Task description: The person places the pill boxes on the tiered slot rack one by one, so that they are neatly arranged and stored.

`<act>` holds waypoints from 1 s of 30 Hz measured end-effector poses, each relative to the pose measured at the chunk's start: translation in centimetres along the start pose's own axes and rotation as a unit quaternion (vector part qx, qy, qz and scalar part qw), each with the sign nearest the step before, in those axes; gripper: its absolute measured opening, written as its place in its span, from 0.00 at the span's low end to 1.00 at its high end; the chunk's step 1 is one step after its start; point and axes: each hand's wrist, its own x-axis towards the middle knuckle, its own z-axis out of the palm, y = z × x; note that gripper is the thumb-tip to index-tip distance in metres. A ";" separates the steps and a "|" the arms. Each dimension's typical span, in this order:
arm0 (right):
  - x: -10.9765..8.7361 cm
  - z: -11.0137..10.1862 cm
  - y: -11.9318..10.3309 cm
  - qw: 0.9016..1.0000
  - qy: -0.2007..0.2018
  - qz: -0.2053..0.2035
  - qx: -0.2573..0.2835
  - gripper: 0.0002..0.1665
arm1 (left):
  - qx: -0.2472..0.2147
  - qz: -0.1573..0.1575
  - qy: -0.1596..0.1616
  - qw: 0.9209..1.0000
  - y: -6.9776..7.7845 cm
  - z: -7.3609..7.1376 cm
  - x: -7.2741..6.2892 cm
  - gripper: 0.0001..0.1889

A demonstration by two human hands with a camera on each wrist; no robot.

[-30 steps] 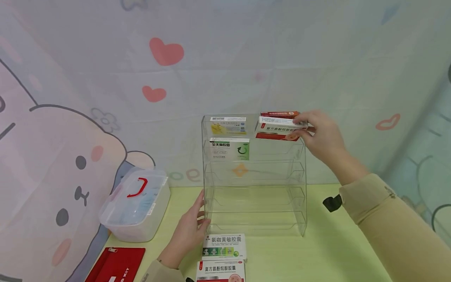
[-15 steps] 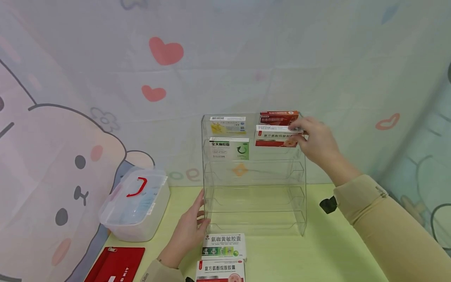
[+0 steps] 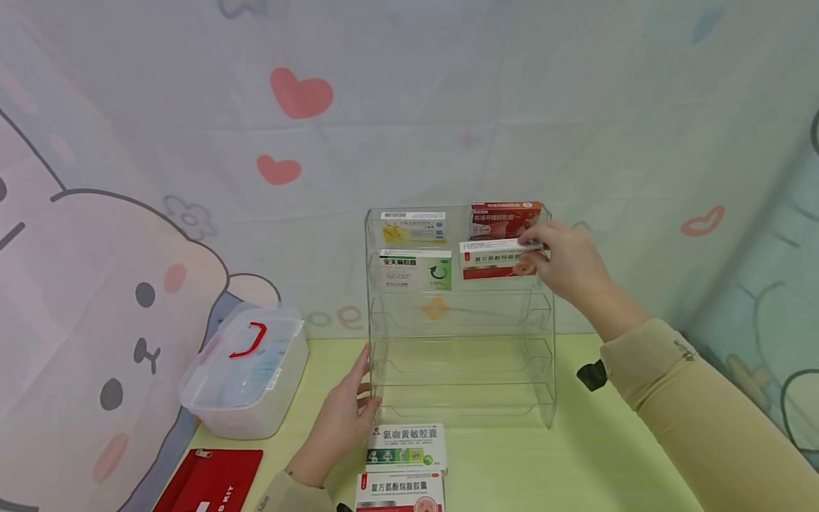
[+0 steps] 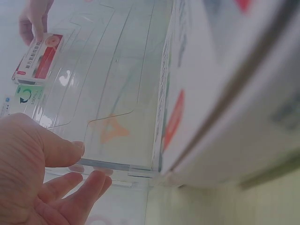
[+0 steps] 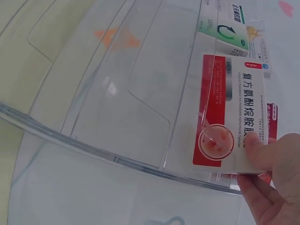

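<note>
My right hand (image 3: 571, 267) pinches a white-and-red medicine box (image 3: 489, 262) by its right end, thumb in front and fingers behind. This box sits at the right of the second tier of a clear acrylic display rack (image 3: 461, 385); its lower part shows behind the clear lip in the right wrist view. My left hand (image 3: 339, 423) grips the rack's left side panel low down, thumb and fingers on either side of the edge. To the box's left stands a white-and-green medicine box (image 3: 416, 270). The top tier holds a yellow-and-white box (image 3: 414, 227) and a red box (image 3: 505, 219).
On the table before the rack lie a white-and-green capsule box (image 3: 406, 448) and another white-and-red box (image 3: 399, 489). A lidded plastic case (image 3: 249, 384) with a red handle and a red pouch (image 3: 214, 480) are at the left. A printed curtain (image 3: 448, 92) hangs behind.
My right hand has lowered the white-and-red box from in front of the top tier to the second tier, uncovering the red box behind. My left hand has stayed on the rack.
</note>
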 end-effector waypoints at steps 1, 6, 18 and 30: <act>0.1 0.0 -0.1 1.000 -0.008 0.006 0.000 0.16 | 0.000 0.000 0.000 1.000 0.0 0.0 0.0 0.53; 0.2 0.3 -0.5 0.999 -0.034 0.026 -0.009 0.18 | 0.000 -0.001 -0.001 1.000 0.0 0.0 0.0 0.53; -0.1 0.5 -1.1 0.999 -0.032 0.019 -0.024 0.19 | -0.001 -0.002 -0.004 1.000 0.0 -0.1 0.0 0.53; -0.3 1.0 -0.9 0.999 -0.013 0.005 -0.037 0.19 | -0.001 -0.001 -0.002 1.000 0.2 -0.1 0.0 0.53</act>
